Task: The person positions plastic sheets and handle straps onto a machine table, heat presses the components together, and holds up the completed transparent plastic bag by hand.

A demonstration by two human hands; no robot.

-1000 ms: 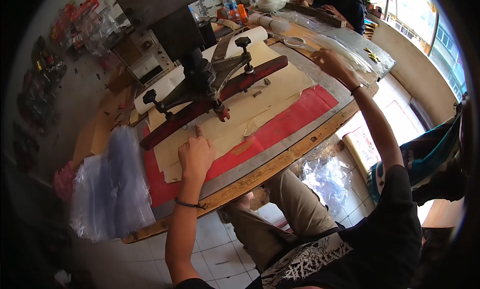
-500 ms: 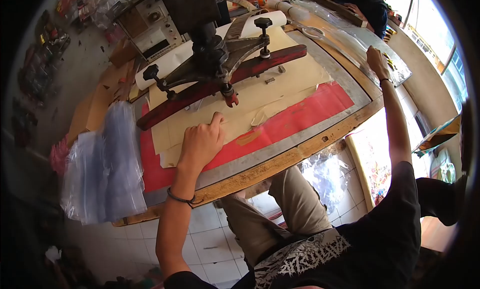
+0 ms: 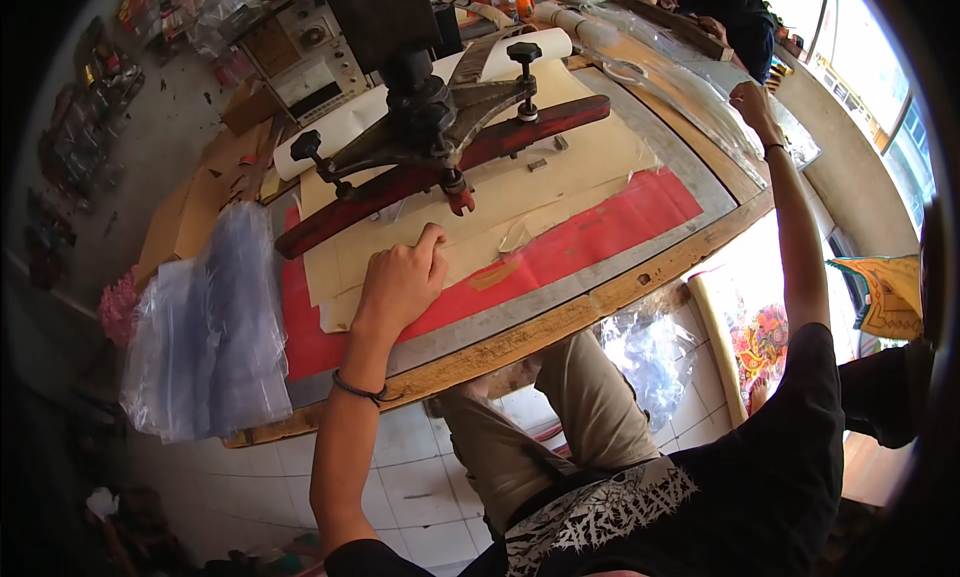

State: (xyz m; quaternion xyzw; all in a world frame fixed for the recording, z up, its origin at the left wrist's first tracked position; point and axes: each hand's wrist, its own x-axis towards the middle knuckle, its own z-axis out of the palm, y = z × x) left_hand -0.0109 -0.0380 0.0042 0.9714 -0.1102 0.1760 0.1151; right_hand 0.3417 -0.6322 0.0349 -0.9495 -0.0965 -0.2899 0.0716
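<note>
My left hand (image 3: pixel 403 282) rests on the cream sheet (image 3: pixel 590 162) with its fingers curled in; nothing shows in it. Under that sheet lies a red sheet (image 3: pixel 655 209) on the grey plate of the work table. Just beyond the hand hangs a press head with a long dark red bar (image 3: pixel 345 209) and black knobs. To the far right, my right hand (image 3: pixel 757 115) is closed above the clear plastic sheets (image 3: pixel 700 102) at the table's side. What its fingers hold, if anything, is hidden.
Clear plastic sleeves (image 3: pixel 205 327) hang over the table's left edge. A white roll (image 3: pixel 315 142) lies behind the press bar, near a box with dials (image 3: pixel 325 62). Another person (image 3: pixel 730 12) sits at the far right. A clear plastic bag (image 3: pixel 650 362) lies below the table.
My right hand has shifted slightly up and left over the plastic sheets. My left hand stays on the cream sheet, and the press bar looks unmoved.
</note>
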